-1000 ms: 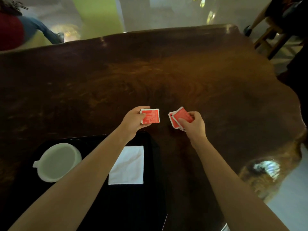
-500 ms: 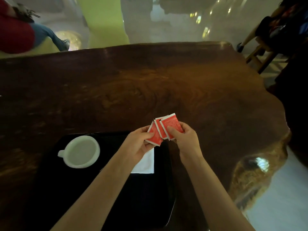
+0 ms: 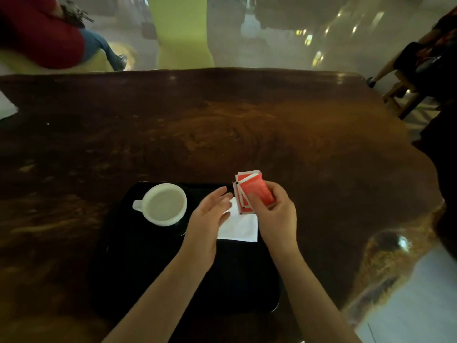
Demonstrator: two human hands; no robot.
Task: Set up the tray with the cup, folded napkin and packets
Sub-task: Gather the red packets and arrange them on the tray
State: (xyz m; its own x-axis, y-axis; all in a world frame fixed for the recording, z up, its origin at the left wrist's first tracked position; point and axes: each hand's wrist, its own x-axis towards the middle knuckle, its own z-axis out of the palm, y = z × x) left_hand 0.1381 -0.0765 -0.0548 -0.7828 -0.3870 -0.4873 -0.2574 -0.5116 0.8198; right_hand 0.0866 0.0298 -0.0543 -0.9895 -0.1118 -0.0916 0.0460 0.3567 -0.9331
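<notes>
Grips the stacked red packets point(image 3: 257, 194) in the right hand point(image 3: 277, 216), over the folded napkin point(image 3: 241, 229). Holds the left hand point(image 3: 207, 219) open and relaxed just beside them, right of the cup point(image 3: 164, 204) on the tray point(image 3: 138, 268).

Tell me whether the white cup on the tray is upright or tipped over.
Upright. The cup sits on the black tray with its round rim facing up and its handle sticking out sideways.
</notes>
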